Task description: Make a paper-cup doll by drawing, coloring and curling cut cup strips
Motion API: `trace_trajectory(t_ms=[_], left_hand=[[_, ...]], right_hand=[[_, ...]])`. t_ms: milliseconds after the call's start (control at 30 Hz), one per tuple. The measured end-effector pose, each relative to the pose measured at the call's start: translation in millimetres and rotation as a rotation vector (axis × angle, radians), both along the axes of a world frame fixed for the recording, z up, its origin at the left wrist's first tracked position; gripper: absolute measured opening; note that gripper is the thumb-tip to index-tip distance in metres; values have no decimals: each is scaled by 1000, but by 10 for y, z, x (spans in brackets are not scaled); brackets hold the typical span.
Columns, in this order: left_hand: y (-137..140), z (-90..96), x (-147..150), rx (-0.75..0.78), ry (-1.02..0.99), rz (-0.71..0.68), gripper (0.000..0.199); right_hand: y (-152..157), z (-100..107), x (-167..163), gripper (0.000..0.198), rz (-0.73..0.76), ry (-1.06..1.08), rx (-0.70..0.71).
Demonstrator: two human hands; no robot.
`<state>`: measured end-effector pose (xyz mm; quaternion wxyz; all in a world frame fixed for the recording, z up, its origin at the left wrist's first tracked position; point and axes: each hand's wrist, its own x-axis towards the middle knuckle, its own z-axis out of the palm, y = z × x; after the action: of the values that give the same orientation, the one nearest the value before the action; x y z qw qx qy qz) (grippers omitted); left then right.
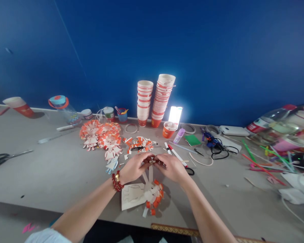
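A cut-open paper cup (pixel 133 195) lies on the table below my hands, with a figure drawn on its side panel and curled orange-and-white strips around its round base. One white paper strip (pixel 151 173) rises from it to my fingertips. My left hand (pixel 135 167), with red bead bracelets on its wrist, pinches at the strip's end. Opposite it, my right hand (pixel 171 165) is closed there too, fingertips nearly touching the left ones. The strip's very end is hidden by my fingers. A black scissor handle (pixel 190 171) shows beside my right hand.
Finished-looking paper lions (pixel 108 138) lie left of orange and white scraps (pixel 142 144). Two tall cup stacks (pixel 145 101) stand against the blue wall, near a lit phone (pixel 175 114). Markers (pixel 177 155), a glue gun (pixel 214 140) and clutter are rightward; scissors (pixel 5 158) lie far left.
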<state>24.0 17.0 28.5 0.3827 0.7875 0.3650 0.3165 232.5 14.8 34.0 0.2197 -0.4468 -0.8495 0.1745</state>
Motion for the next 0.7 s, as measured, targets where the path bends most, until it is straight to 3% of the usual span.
trace_trajectory(t_ms=[333, 533, 700], left_hand=[[26, -40, -31, -10, -7, -10, 41], [49, -37, -30, -69, 93, -11, 15], [44, -49, -31, -168, 65, -5, 25]], right_hand=[[-17, -9, -34, 9, -49, -4, -20], [-14, -16, -47, 12, -18, 21, -13], [-15, -30, -59, 15, 24, -5, 43]])
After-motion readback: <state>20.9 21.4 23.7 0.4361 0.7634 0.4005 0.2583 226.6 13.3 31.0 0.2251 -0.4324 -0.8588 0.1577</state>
